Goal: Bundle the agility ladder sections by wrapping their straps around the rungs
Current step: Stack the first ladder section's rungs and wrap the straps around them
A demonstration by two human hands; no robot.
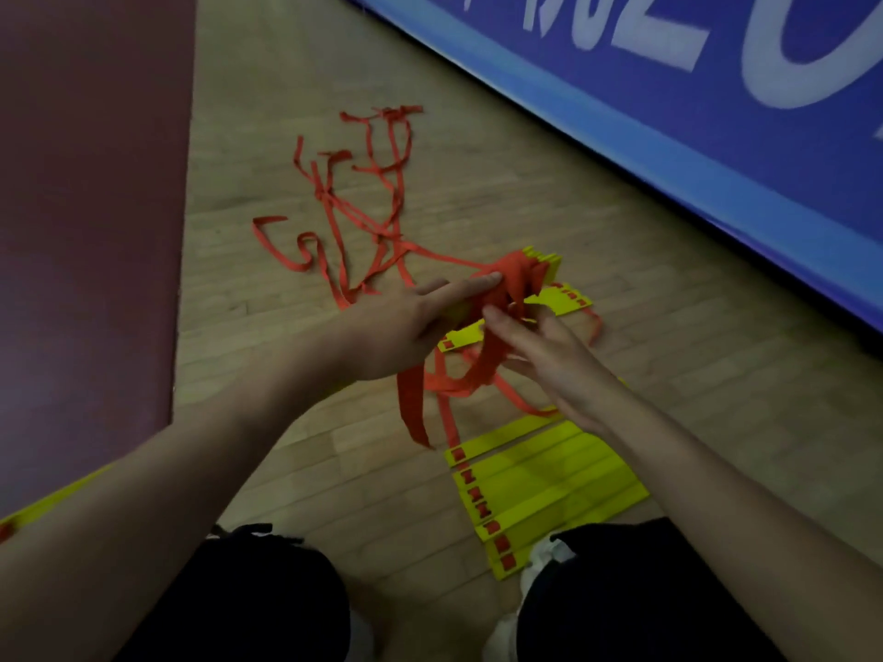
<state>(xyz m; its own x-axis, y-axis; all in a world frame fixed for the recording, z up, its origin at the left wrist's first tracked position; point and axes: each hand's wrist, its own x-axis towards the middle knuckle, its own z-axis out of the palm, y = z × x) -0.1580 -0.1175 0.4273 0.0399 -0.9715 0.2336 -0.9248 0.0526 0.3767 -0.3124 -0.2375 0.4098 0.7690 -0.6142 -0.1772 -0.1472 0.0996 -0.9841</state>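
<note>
Here my left hand grips the rung bundle, forefinger straight, while my right hand pinches its red straps.

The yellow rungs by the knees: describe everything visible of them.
The yellow rungs are flat strips, plastic by the look, lying overlapped and fanned on the wooden floor. Red strap shows through slots at their left ends, and strap runs up toward the left hand and right hand. Neither hand touches them.

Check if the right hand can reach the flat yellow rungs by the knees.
Probably yes: the rungs lie uncovered just below the right hand, though the red strap occupies it.
</note>
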